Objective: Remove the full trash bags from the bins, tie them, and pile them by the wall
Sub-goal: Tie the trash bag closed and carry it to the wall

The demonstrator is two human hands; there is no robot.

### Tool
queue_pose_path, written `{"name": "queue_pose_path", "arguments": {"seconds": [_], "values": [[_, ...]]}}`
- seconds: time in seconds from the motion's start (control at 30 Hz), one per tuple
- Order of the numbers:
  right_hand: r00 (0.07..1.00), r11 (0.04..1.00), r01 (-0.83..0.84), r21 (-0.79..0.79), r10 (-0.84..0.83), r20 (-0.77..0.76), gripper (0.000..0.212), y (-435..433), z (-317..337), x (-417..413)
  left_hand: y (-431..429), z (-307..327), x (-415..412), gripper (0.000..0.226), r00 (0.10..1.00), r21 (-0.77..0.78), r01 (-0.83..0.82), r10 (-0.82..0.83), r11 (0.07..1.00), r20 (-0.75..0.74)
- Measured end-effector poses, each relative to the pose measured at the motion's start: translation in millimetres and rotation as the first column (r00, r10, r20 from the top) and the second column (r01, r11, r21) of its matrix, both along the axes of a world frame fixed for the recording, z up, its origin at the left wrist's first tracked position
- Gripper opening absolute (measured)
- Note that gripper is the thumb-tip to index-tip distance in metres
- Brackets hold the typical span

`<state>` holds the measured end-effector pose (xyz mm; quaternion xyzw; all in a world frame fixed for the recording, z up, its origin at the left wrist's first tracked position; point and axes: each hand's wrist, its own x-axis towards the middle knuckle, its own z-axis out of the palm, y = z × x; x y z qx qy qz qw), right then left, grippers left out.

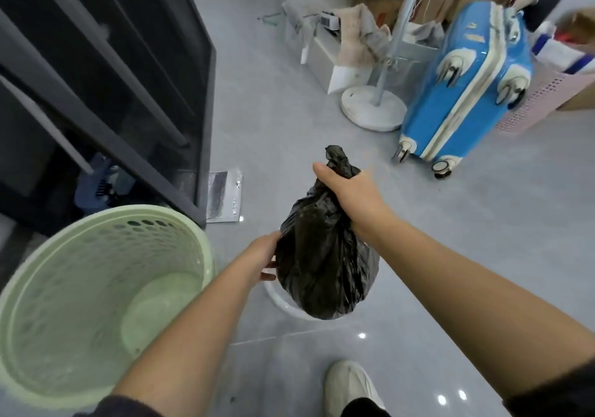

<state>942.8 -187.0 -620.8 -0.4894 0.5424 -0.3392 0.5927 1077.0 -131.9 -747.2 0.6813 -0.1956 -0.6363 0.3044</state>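
A full black trash bag (322, 265) hangs in the air at the centre of the head view, its top twisted into a knot. My right hand (351, 194) is closed around the bag's neck just below the knot. My left hand (262, 258) rests flat against the bag's left side. Under the bag, the rim of a white bin (280, 300) shows on the floor, mostly hidden by the bag. A pale green perforated bin (96, 291) stands at the lower left with no bag in it.
A dark glass-door frame (128, 94) runs along the left. Ahead at the right stand a blue suitcase (463, 94), a white fan base (373, 107), a pink basket (544, 101) and cardboard boxes (386, 1). A silver packet (223, 197) lies on the grey tiles. My shoe (351, 387) is below.
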Motion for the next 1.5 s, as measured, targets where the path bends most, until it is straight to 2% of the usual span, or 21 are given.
{"name": "queue_pose_path", "arguments": {"seconds": [0.17, 0.3, 0.37, 0.43, 0.53, 0.67, 0.8, 0.97, 1.03, 1.17, 1.3, 1.5], "values": [[1.000, 0.997, 0.028, 0.078, -0.027, -0.009, 0.024, -9, -63, -19, -7, -62, -17, 0.035, 0.999, 0.067, 0.009, -0.012, 0.998, 0.033], [0.999, 0.993, 0.050, 0.105, -0.049, -0.017, 0.024, -18, -92, -26, -13, -99, -22, 0.032, 0.999, 0.074, -0.006, 0.003, 0.997, 0.046], [0.999, 0.992, 0.040, 0.116, -0.037, -0.028, 0.024, -22, -103, -29, -16, -117, -21, 0.022, 0.989, 0.033, -0.050, 0.045, 0.998, 0.137], [0.999, 0.991, 0.028, 0.130, -0.026, -0.021, 0.024, -25, -112, -32, -18, -136, -17, 0.016, 0.943, 0.003, -0.085, 0.080, 0.996, 0.324], [1.000, 0.990, 0.015, 0.138, -0.015, -0.006, 0.024, -30, -119, -36, -15, -153, -11, 0.013, 0.837, 0.082, -0.082, 0.024, 0.993, 0.546], [1.000, 0.989, 0.011, 0.145, -0.008, -0.016, 0.040, -34, -125, -43, -12, -177, -7, 0.043, 0.815, 0.264, -0.040, -0.122, 0.964, 0.567], [1.000, 0.987, -0.014, 0.159, 0.018, -0.024, 0.047, -37, -126, -48, -9, -194, -9, 0.038, 0.795, 0.310, -0.036, -0.161, 0.950, 0.584], [0.997, 0.986, -0.060, 0.154, 0.065, -0.032, 0.051, -37, -119, -53, -15, -180, -16, 0.048, 0.790, 0.244, -0.109, -0.065, 0.964, 0.610], [0.995, 0.986, -0.084, 0.143, 0.090, -0.035, 0.051, -38, -109, -56, -15, -165, -13, 0.045, 0.782, 0.204, -0.133, -0.024, 0.970, 0.623], [0.996, 0.990, -0.070, 0.120, 0.075, -0.038, 0.042, -39, -85, -58, -15, -127, 5, 0.027, 0.749, 0.108, -0.074, -0.016, 0.991, 0.662], [0.991, 0.990, -0.097, 0.100, 0.106, -0.084, 0.028, -36, -61, -51, -20, -73, 12, 0.029, 0.753, 0.004, -0.041, 0.029, 0.999, 0.658], [0.984, 0.988, -0.093, 0.120, 0.109, -0.141, 0.022, -28, -36, -37, -16, 7, 14, 0.037, 0.717, -0.100, 0.105, -0.006, 0.989, 0.697]]}}
